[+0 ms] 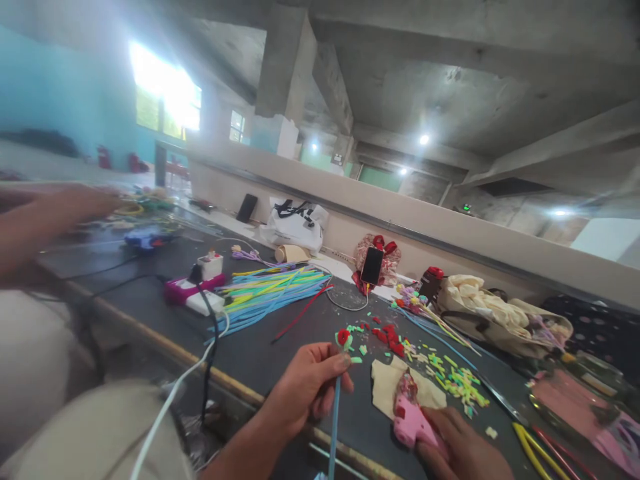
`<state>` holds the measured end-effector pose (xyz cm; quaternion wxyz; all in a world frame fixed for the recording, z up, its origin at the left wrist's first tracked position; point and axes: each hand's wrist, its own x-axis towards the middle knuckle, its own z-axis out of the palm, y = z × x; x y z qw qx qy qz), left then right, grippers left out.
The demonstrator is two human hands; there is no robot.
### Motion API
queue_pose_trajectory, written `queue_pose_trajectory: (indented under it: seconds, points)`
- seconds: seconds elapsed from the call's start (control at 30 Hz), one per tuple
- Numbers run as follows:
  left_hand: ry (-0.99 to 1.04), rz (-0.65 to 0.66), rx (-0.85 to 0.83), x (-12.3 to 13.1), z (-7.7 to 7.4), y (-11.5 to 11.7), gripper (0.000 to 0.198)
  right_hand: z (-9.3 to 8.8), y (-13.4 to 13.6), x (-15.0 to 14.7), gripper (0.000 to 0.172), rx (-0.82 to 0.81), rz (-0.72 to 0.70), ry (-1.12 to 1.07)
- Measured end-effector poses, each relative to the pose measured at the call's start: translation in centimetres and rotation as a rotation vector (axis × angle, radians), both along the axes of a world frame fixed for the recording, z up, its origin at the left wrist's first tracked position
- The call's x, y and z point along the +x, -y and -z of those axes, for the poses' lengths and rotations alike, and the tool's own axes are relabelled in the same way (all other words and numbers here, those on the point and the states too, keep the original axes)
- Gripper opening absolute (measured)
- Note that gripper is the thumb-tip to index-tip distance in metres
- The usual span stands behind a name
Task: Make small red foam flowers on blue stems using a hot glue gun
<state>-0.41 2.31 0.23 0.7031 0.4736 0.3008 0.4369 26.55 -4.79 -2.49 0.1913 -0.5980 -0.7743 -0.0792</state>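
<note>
My left hand (309,385) is closed in a pinch round a thin blue stick (334,420) that carries a small red flower bud with a green bit (344,338) at its top. My right hand (463,448) grips a pink glue gun (411,415), whose nozzle rests on a beige scrap of paper (387,387) on the dark table (260,350). Red petals (390,337) and green cuttings (457,380) lie scattered just beyond both hands.
A bundle of coloured sticks (273,290) and a pink-and-white power strip (193,293) with cables lie to the left. A phone (372,265), white bag (295,225) and beige bag (495,313) line the back. Another person's blurred arm (45,220) reaches in at far left.
</note>
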Motion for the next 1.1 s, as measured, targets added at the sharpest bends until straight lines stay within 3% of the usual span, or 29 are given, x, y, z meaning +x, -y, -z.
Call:
queue_pose_trajectory:
  seconds: [0.07, 0.13, 0.3, 0.43, 0.77, 0.93, 1.1]
  points:
    - [0.048, 0.036, -0.037, -0.1, -0.2, 0.4, 0.025, -0.8, 0.0, -0.8, 0.029, 0.061, -0.026, 0.033]
    - [0.071, 0.062, -0.065, 0.0, -0.3, 0.8, 0.022, -2.0, 0.0, -2.7, 0.025, 0.132, -0.060, -0.107]
    - [0.062, 0.132, -0.046, 0.2, -0.2, 1.5, 0.021, -5.1, -0.7, -8.9, 0.016, -0.137, -0.160, -0.670]
    - [0.036, 0.136, -0.045, 0.1, -0.2, 1.6, 0.022, -5.8, -2.0, -11.0, 0.017, -0.305, -0.156, -0.964]
    - [0.023, 0.182, -0.057, 0.3, -0.2, 1.4, 0.020, -5.3, -2.9, -10.6, 0.012, -0.224, -0.276, -0.877]
    - [-0.027, 0.232, -0.039, 0.1, -0.1, 1.1, 0.019, -5.5, -3.1, -10.1, 0.004, 0.004, -0.426, -0.563]
    - [-0.032, 0.237, -0.027, 0.2, -0.2, 1.1, 0.022, -5.6, -2.8, -9.7, 0.005, 0.027, -0.514, -0.417]
